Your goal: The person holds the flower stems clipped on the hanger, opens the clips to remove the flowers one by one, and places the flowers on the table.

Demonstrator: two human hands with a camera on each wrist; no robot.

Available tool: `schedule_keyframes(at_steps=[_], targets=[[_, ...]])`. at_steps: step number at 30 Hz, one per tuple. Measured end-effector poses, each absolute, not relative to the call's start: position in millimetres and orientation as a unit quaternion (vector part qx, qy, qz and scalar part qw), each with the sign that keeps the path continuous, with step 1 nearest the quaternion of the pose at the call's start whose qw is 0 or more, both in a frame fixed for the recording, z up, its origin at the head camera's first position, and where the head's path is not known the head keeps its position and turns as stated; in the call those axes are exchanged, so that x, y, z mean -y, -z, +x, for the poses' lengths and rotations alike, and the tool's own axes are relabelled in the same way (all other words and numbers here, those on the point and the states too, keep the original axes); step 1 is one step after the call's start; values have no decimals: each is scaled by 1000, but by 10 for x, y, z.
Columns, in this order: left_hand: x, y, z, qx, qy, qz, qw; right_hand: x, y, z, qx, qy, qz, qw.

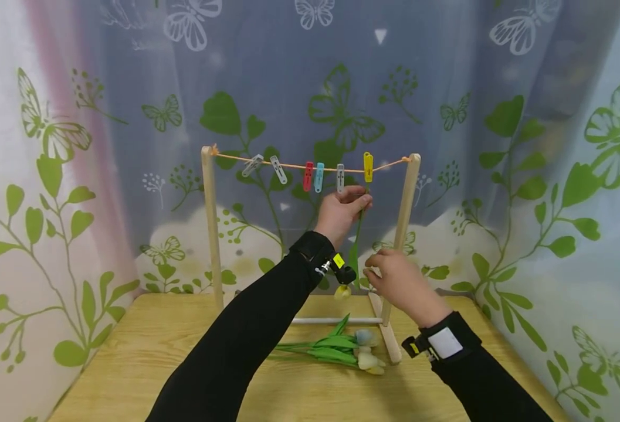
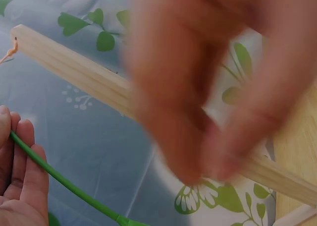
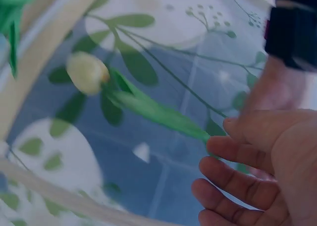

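An artificial tulip [image 3: 86, 73] with a pale yellow head and green stem hangs head down from the orange line. A yellow clothespin [image 1: 368, 167] sits on the line right above the stem's top end. My left hand [image 1: 344, 210] pinches the green stem [image 2: 74, 189] between thumb and fingers, just below that clothespin. Lower and to the right, my right hand [image 1: 399, 281] is beside the hanging tulip with loosely bent fingers, holding nothing visible. It looks blurred in the left wrist view. More tulips [image 1: 341, 350], blue and pale yellow, lie on the table below.
The line runs between two wooden posts [image 1: 212, 228] joined by a low crossbar [image 1: 336, 320]. Also on it are grey clothespins [image 1: 278, 170], a red clothespin [image 1: 307, 176] and a blue clothespin [image 1: 318, 177]. A patterned curtain [image 1: 146, 53] stands behind the wooden table [image 1: 125, 357].
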State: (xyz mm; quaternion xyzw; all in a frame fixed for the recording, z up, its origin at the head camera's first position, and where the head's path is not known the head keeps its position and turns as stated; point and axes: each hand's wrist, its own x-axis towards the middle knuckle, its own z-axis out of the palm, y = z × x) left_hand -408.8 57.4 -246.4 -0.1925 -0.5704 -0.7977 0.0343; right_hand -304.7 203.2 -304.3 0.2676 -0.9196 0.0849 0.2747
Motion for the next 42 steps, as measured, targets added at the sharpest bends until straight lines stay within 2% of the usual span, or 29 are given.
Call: schedule_keyframes(at_steps=[7,13,20,27,36,42], targets=[[-561,2382,-3915,567,796,-210,19,-2179,2298,-3110,915,-56,270,293],[-449,2404,-3870,573,795,-196,25,-2020,1601,-3166,915,-51,274,293],[-420,2442,-3862,551,811,-194,16,-1852,1018,-3315,927,-46,288,235],[-437,2401,-3803,575,794,-198,12,-1800,764,-3458,944,8,290,159],[-496,2512,-4001,581,789,-201,20,-1690,627,-3610,959,21,275,67],[-473,2493,-3918,574,795,-197,11,-1701,688,-3681,960,41,272,60]])
